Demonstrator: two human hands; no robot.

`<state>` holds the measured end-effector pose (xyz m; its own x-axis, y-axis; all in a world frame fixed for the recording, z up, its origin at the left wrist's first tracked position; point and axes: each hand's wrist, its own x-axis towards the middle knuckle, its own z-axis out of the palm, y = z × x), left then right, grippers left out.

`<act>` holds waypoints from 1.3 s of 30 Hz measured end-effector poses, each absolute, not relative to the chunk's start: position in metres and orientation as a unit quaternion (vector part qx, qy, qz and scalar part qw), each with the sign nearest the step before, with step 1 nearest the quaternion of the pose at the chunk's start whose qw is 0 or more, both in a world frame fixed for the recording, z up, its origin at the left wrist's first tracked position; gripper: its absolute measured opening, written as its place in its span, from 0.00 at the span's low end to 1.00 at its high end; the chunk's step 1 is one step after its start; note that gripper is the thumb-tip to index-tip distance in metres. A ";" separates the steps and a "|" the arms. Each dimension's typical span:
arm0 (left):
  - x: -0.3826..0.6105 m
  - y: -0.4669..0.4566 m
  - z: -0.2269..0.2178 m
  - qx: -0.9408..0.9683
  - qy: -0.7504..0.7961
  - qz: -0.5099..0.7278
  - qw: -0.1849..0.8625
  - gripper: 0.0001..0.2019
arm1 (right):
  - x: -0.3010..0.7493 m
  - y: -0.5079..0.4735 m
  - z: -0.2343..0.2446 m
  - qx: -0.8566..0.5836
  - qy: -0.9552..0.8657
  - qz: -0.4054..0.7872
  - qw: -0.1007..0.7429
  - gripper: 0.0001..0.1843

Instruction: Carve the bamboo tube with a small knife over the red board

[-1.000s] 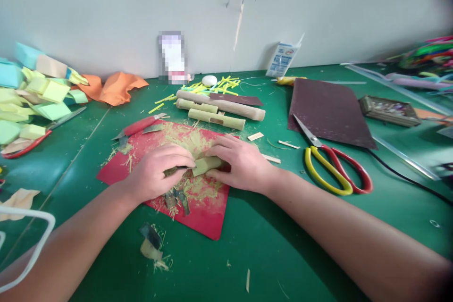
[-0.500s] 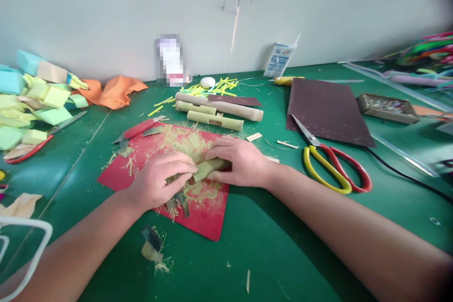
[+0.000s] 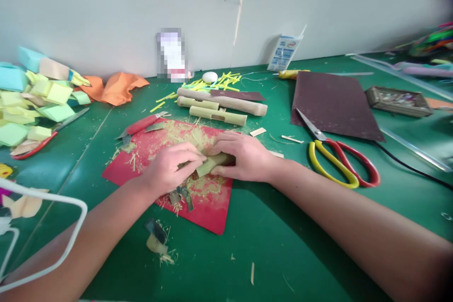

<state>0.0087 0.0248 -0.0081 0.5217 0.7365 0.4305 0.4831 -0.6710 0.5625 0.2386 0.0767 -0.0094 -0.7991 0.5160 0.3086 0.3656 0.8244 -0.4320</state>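
My right hand [image 3: 246, 156] is wrapped over a short green bamboo tube [image 3: 212, 164] and steadies it low above a red mat [image 3: 215, 214]. My left hand [image 3: 177, 166] is pinched at the tube's left end; what sits between its fingertips is mostly hidden. Pale dust and shavings cover much of the mat. Dark curled scraps [image 3: 186, 197] lie just below my left hand. At the mat's upper left rests a red-handled knife [image 3: 141, 125]. Beyond the mat lie a notched bamboo tube [image 3: 217, 115] and a longer pale bamboo stick [image 3: 226, 101].
Scissors with yellow and red handles [image 3: 331, 151] overlap a dark sandpaper sheet [image 3: 334, 104] on the right. Folded paper pieces [image 3: 42, 96] pile up at left, by an orange cloth-like sheet [image 3: 123, 88]. A white frame [image 3: 79, 226] juts in at lower left. A wall closes the back.
My view has shifted slightly, so the bench appears moved a little right and up. Both hands stay at the bamboo tube, with the left still pinched at its end.
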 end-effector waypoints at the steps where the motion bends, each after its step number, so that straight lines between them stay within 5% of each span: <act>1: 0.008 0.025 -0.008 0.852 0.356 0.328 0.199 0.07 | 0.239 0.077 -0.009 -0.235 -0.931 0.181 0.213 0.13; 39: 0.005 0.020 -0.005 0.844 0.378 0.305 0.229 0.08 | 0.239 0.075 -0.009 -0.233 -0.930 0.191 0.211 0.13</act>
